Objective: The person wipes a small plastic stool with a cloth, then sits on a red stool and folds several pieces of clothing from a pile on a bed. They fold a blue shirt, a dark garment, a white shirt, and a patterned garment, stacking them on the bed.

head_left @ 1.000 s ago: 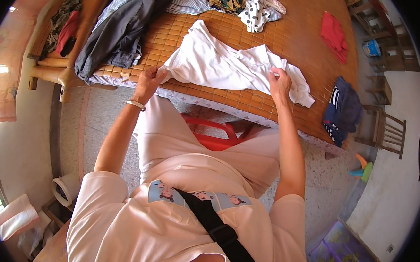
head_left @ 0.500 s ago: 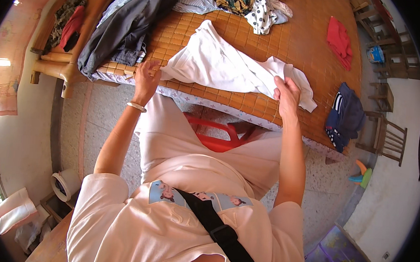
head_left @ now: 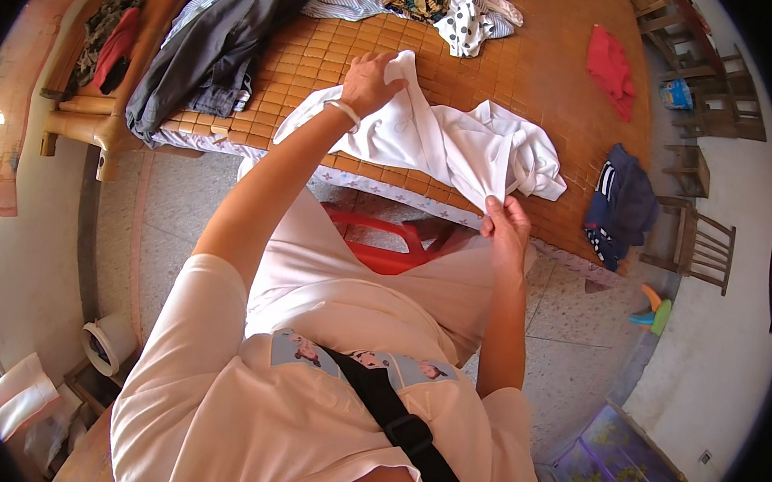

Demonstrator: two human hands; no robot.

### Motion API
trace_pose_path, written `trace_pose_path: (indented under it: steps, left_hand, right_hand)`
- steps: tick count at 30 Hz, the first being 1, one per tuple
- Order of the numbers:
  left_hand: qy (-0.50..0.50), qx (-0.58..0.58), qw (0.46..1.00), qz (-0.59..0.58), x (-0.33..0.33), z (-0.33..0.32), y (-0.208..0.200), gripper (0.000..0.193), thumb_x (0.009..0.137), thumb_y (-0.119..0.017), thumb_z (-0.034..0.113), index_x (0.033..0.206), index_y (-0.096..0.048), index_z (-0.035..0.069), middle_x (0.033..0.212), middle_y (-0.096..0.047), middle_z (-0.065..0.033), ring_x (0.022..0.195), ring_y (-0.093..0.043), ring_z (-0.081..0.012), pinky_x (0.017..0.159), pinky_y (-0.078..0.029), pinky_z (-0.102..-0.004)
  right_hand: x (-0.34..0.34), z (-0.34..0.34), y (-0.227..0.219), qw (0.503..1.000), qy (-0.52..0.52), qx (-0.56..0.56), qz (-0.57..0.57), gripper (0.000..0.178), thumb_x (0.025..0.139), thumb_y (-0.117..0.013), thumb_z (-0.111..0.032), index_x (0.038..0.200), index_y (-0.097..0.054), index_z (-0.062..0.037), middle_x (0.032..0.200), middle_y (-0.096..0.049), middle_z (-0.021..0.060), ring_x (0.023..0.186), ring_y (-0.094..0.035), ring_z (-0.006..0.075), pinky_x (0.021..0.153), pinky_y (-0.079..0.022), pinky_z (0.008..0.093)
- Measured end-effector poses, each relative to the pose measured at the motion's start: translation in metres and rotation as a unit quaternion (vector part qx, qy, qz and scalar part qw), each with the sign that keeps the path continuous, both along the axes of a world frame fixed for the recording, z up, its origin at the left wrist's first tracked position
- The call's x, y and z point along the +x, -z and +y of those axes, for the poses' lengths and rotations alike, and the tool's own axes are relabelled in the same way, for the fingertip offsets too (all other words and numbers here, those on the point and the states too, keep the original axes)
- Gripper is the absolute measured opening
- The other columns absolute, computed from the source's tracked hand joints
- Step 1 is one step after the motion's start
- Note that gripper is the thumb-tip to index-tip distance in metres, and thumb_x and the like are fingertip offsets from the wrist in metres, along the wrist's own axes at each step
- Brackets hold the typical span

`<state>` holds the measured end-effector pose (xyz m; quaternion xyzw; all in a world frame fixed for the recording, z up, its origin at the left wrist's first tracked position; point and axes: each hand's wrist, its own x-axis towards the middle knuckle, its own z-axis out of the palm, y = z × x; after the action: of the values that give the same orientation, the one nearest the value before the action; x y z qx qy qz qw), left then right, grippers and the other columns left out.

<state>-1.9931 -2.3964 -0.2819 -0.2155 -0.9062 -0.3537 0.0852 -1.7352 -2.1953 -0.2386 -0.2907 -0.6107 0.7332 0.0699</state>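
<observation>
The white shirt (head_left: 447,142) lies crumpled at frame centre on the bamboo mat (head_left: 541,73). The left hand (head_left: 368,80) presses its upper edge, fingers curled; the right hand (head_left: 505,227) pinches the hem, which overhangs the mat's edge and could slide floorward if released.
</observation>
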Motion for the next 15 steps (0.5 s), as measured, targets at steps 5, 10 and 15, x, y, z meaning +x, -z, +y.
trace_pose_path:
  steps: [5, 10, 15]
  left_hand:
    - [0.006, -0.075, 0.978, -0.194, -0.010, 0.005, -0.002, 0.028, 0.079, -0.066, 0.024, 0.098, -0.069, 0.004, 0.094, -0.067, -0.0160, 0.086, -0.062, -0.0315, 0.081, -0.048, -0.0385]
    - [0.132, 0.148, 0.967, -0.158, 0.019, -0.059, -0.049, 0.013, 0.083, -0.065, 0.008, 0.093, -0.066, 0.000, 0.086, -0.063, -0.0069, 0.082, -0.059, -0.0179, 0.073, -0.050, -0.0307]
    - [0.176, 0.006, 0.941, -0.288, 0.056, -0.152, -0.059, 0.013, 0.080, -0.069, 0.011, 0.084, -0.064, 0.000, 0.084, -0.062, -0.0065, 0.079, -0.059, -0.0162, 0.071, -0.049, -0.0284]
  right_hand:
    - [0.009, 0.001, 0.004, 0.999, 0.028, -0.029, -0.018, 0.015, 0.086, -0.064, -0.013, 0.082, -0.055, -0.0029, 0.059, -0.047, -0.0023, 0.049, -0.042, 0.0062, 0.045, -0.033, 0.0225]
    - [0.010, 0.008, 0.010, 0.997, 0.063, -0.051, -0.005, 0.015, 0.086, -0.065, -0.014, 0.085, -0.056, -0.0023, 0.064, -0.049, -0.0016, 0.050, -0.043, 0.0065, 0.045, -0.033, 0.0218]
    - [0.003, 0.014, 0.022, 0.992, 0.086, -0.088, 0.008, 0.015, 0.087, -0.064, -0.014, 0.083, -0.055, -0.0029, 0.066, -0.050, -0.0010, 0.050, -0.042, 0.0068, 0.044, -0.033, 0.0225]
